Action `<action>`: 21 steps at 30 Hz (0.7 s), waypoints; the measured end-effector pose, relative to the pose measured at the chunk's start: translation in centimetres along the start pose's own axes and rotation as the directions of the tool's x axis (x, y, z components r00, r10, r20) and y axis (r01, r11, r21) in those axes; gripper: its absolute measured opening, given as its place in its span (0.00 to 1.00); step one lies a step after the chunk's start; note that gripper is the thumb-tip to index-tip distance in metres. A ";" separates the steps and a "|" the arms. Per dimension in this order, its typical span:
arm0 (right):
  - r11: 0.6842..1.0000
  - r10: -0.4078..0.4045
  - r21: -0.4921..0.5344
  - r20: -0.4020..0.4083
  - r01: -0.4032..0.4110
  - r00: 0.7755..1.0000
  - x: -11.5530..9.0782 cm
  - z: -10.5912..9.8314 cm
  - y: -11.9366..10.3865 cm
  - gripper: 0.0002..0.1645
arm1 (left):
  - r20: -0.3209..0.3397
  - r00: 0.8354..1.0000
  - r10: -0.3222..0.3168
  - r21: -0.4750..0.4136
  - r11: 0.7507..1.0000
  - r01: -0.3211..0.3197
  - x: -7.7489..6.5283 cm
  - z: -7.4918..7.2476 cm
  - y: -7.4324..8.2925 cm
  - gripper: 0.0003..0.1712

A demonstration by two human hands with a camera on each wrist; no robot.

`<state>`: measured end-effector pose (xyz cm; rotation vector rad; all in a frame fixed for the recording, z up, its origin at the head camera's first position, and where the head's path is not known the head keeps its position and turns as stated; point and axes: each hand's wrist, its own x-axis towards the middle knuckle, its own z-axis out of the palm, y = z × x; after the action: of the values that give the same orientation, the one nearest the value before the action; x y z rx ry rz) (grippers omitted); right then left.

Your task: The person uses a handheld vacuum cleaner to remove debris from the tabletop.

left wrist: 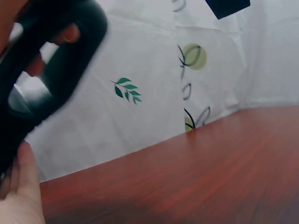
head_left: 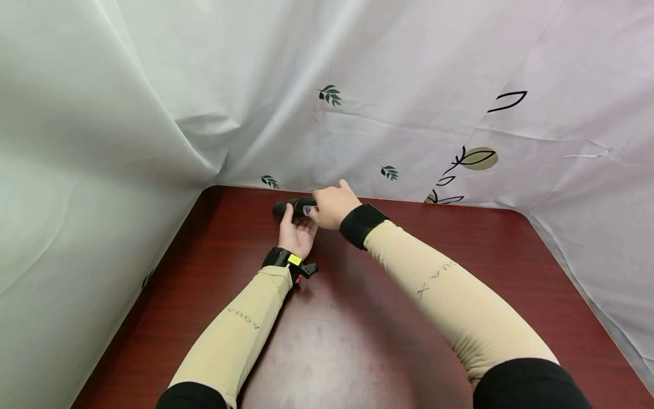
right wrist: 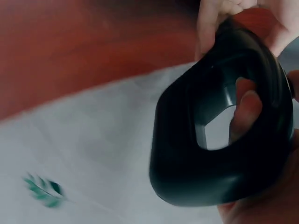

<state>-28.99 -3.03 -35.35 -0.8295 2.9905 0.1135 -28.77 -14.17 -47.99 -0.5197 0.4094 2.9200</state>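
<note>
Both hands hold a black handheld device with a closed loop handle (head_left: 305, 203) near the far edge of the table; its exact kind does not show. My right hand (head_left: 335, 205) grips the loop, its fingers passing through the opening, as the right wrist view shows on the black loop (right wrist: 187, 163). From below and nearer to me, my left hand (head_left: 298, 234) holds the device's other part, thumb up against its side. A small round pale label (head_left: 307, 210) shows beside the right fingers. In the left wrist view the dark loop (left wrist: 70, 70) looms close and blurred.
The reddish-brown table (head_left: 327, 341) has rounded far corners. White curtain cloth (head_left: 276, 85) with printed leaves hangs behind it and along both sides. Black bands sit on both wrists, and a small black camera (head_left: 309, 269) sticks out at the left one.
</note>
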 end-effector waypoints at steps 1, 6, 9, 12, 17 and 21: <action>0.999 0.022 0.040 0.017 -0.022 1.000 -0.1 0.2 0.6 0.17 | -0.008 1.000 -0.003 0.017 1.000 0.003 0.0 0.0 -0.2 0.38; 0.991 0.064 0.112 0.047 -0.069 0.997 -0.8 0.6 2.3 0.21 | -0.003 1.000 -0.028 0.042 0.999 0.028 -0.1 0.2 -1.2 0.38; 0.989 0.069 0.125 0.050 -0.075 0.996 -1.0 0.7 2.6 0.25 | 0.012 0.999 -0.035 0.056 0.998 0.034 -0.2 0.2 -1.4 0.39; 0.985 0.072 0.153 0.060 -0.080 0.996 -1.2 1.1 2.9 0.27 | 0.018 0.999 -0.034 0.077 0.996 0.033 -0.2 0.3 -1.6 0.42; 0.972 0.073 0.216 0.073 -0.087 0.995 -1.7 1.9 3.7 0.26 | 0.010 0.999 -0.030 0.112 0.993 0.029 -0.2 0.1 -1.7 0.44; 0.962 0.060 0.263 0.075 -0.078 0.995 -1.9 2.8 4.5 0.23 | -0.001 1.000 -0.024 0.131 0.991 0.024 -0.1 0.0 -1.9 0.44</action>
<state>-29.65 1.98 -37.73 -0.6776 2.8837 -0.2484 -28.27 -12.36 -48.40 -0.5010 0.5857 2.8450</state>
